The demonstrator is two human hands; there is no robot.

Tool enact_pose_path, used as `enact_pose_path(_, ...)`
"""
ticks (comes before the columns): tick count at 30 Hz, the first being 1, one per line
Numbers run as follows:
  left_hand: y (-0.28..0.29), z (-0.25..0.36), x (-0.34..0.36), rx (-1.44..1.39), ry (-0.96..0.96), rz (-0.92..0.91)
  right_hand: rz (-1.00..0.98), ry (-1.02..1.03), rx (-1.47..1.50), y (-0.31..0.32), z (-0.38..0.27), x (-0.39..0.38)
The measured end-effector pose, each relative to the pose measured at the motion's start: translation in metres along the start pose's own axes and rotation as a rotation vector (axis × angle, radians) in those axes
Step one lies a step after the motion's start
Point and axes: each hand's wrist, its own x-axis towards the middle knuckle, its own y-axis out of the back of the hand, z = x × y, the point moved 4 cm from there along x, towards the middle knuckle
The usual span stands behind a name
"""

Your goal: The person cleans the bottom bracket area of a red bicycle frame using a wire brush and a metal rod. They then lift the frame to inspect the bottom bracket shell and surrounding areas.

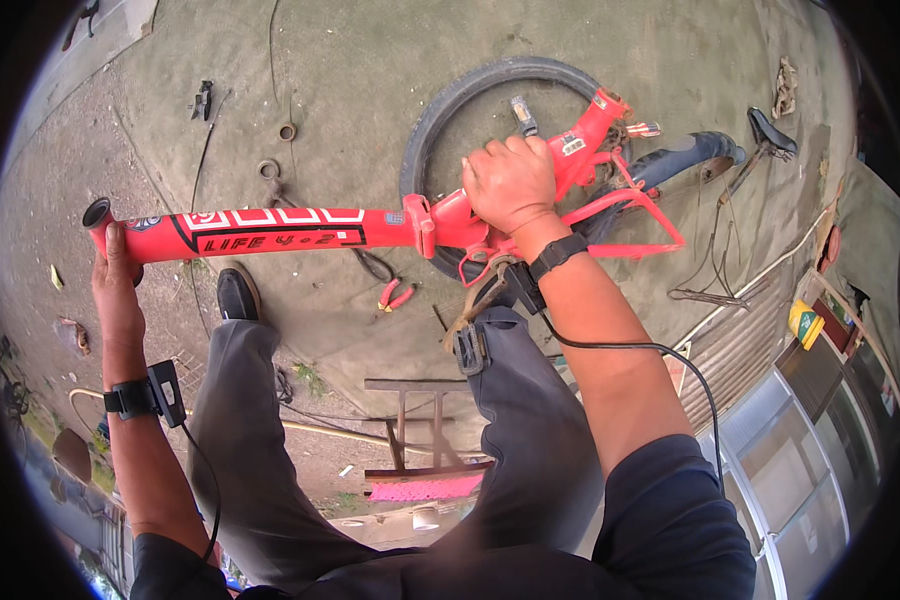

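A red bicycle frame lies across the view in front of me, roughly level, with a folding hinge near its middle. At its left end, my left hand is closed around the short head tube, thumb on top. My right hand wraps around the frame just right of the hinge, fingers curled over the tube. One pedal sticks out beyond that hand, and another pedal hangs by my right knee. Beneath the frame, a wheel with a black tyre is partly hidden.
Red-handled pliers lie near my left shoe. Metal rings, a black part and thin cables lie beyond. A saddle on its post is at the right. Between my legs stands a low stool with a pink edge.
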Motion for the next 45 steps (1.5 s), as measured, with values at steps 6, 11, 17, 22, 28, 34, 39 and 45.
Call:
enact_pose_path(6,0.007,0.002,-0.010,-0.005,0.009,0.009,-0.005,-0.011,0.014,-0.001,0.002,-0.001)
enact_pose_path(11,0.015,0.011,-0.028,0.034,0.004,0.020,-0.021,-0.013,0.025,0.000,0.001,-0.001)
enact_pose_path(17,0.018,0.030,-0.059,0.097,-0.035,0.079,-0.051,-0.017,0.009,-0.001,0.002,-0.002)
enact_pose_path(22,0.028,0.049,-0.104,0.108,-0.031,0.111,-0.032,-0.013,0.028,-0.001,0.002,-0.002)
enact_pose_path(28,0.050,0.059,-0.158,0.166,-0.006,0.147,-0.019,-0.014,0.038,-0.002,0.004,-0.003)
enact_pose_path(34,0.037,0.118,-0.242,0.212,0.043,-0.021,-0.045,-0.028,0.044,-0.003,0.005,-0.004)
enact_pose_path(39,0.042,0.146,-0.233,0.185,0.139,-0.397,-0.054,-0.043,0.048,-0.001,0.007,-0.001)
enact_pose_path(45,0.047,0.124,-0.178,0.098,0.262,-0.553,-0.127,-0.089,0.102,-0.002,0.007,0.003)
